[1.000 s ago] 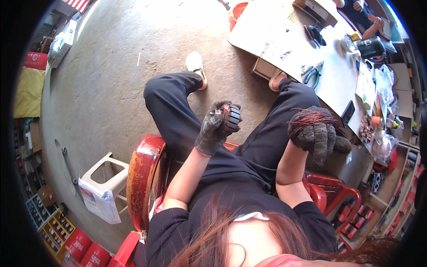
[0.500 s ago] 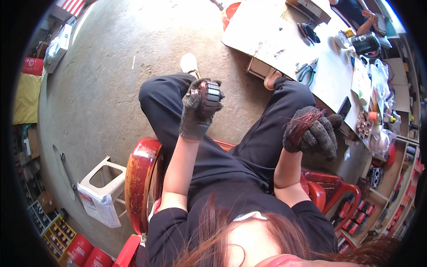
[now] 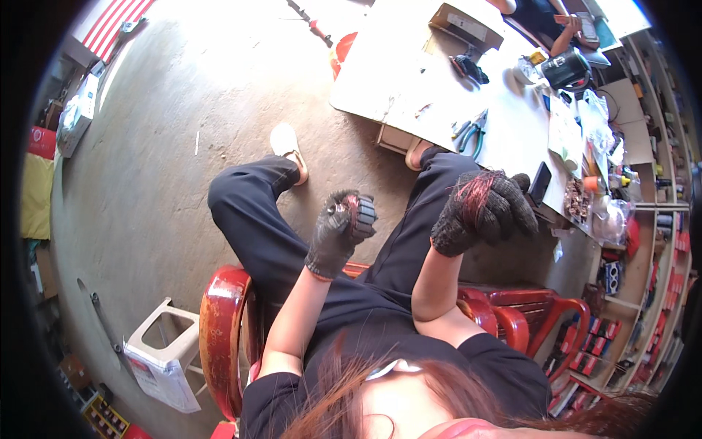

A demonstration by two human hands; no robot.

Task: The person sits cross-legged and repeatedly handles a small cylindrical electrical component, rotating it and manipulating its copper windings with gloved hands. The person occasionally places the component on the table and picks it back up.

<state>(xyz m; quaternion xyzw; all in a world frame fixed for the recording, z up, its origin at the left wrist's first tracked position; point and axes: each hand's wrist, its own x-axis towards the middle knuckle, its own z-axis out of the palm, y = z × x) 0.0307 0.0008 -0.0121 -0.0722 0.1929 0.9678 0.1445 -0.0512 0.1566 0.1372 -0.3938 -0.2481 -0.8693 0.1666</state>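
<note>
Both my hands wear dark grey knit gloves. My left hand [image 3: 330, 238] is closed around a motor armature [image 3: 364, 214], a ridged dark cylinder with bright metal segments and reddish copper winding on its near side. Over my right thigh, my right hand [image 3: 501, 210] is closed on a tangled bundle of thin copper wire [image 3: 474, 197], whose loose ends stick out above the fingers. The hands are apart, held up above my lap. Whether a strand still links the bundle to the armature, I cannot make out.
A white table [image 3: 387, 80] stands ahead right, bearing pliers [image 3: 474, 135], a dark glove [image 3: 469, 69], a black kettle [image 3: 567, 69] and a phone [image 3: 539, 183]. Another person [image 3: 541, 18] sits beyond it. A plastic stool [image 3: 164, 329] is at left; shelves [image 3: 643, 271] line the right.
The view has shifted, so table and floor sit lower and further left. My left hand has come nearer my body with the armature; my right hand has moved forward, still gripping the wire.
</note>
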